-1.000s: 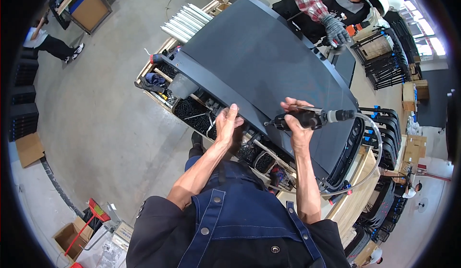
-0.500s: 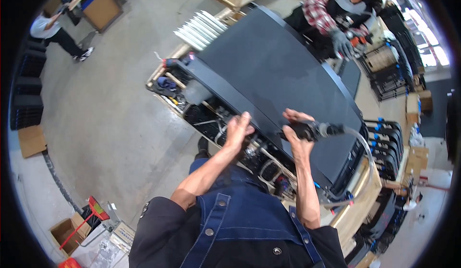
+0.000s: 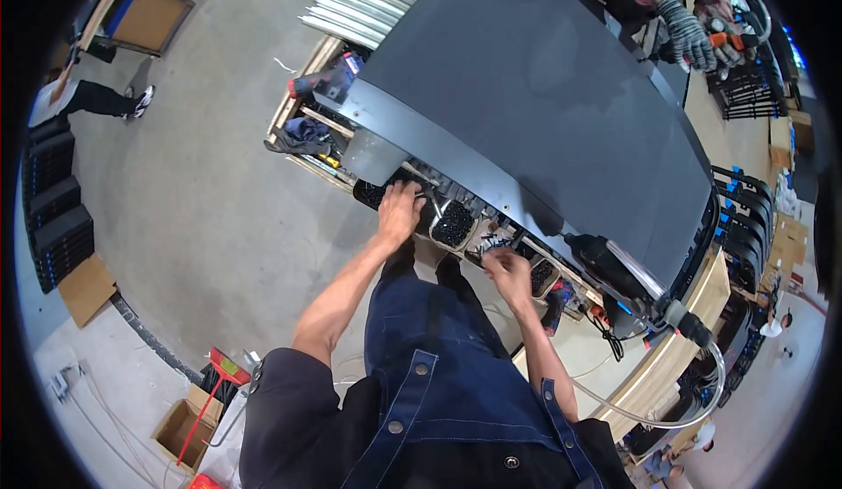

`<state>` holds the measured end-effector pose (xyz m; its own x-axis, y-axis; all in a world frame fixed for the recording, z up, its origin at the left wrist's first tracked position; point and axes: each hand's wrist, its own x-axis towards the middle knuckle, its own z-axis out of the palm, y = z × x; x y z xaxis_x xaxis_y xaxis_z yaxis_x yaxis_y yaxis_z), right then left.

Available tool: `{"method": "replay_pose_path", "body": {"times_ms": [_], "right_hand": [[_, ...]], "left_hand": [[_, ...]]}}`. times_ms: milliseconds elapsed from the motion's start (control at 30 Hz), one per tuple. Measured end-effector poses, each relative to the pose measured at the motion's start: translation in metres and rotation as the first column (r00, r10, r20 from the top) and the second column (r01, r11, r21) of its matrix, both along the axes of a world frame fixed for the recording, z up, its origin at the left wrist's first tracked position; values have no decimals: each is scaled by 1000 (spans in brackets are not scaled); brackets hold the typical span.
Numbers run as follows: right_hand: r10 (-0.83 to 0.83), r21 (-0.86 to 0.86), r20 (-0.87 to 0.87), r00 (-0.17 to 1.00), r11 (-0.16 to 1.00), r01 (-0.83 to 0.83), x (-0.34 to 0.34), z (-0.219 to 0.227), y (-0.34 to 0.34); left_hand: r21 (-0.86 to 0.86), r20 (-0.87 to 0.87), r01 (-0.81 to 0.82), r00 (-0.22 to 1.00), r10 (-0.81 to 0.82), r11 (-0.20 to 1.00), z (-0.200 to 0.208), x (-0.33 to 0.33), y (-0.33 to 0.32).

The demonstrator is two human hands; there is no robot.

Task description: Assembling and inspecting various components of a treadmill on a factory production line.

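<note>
— Hands first: where are yours?
— Your left hand [image 3: 401, 211] lies spread on the shelf edge under the dark panel [image 3: 544, 94], beside a screw cup [image 3: 453, 222].
— And the right?
— Your right hand [image 3: 506, 270] has its grip pinched over screws [image 3: 493, 245] at the shelf's near edge.
</note>
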<state>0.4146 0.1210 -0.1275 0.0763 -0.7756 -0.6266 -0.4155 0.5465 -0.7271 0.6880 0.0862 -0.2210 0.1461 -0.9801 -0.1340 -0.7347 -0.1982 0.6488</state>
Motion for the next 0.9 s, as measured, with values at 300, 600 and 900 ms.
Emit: {"method": "replay_pose_path", "body": {"times_ms": [300,600,900], "right_hand": [[502,-87,-530,684,769,-633,78,-123,-23],[551,-119,-574,606,676,-727,68,-140,-16],[585,-108,-582,565,633,-766,67,-132,-20]], "left_hand": [[-25,180,429,890,-418,903,-42,22,-20],[481,-809,349,529,255,804,57,35,28],[549,-785,117,411,463,827,104,-15,104]]}}
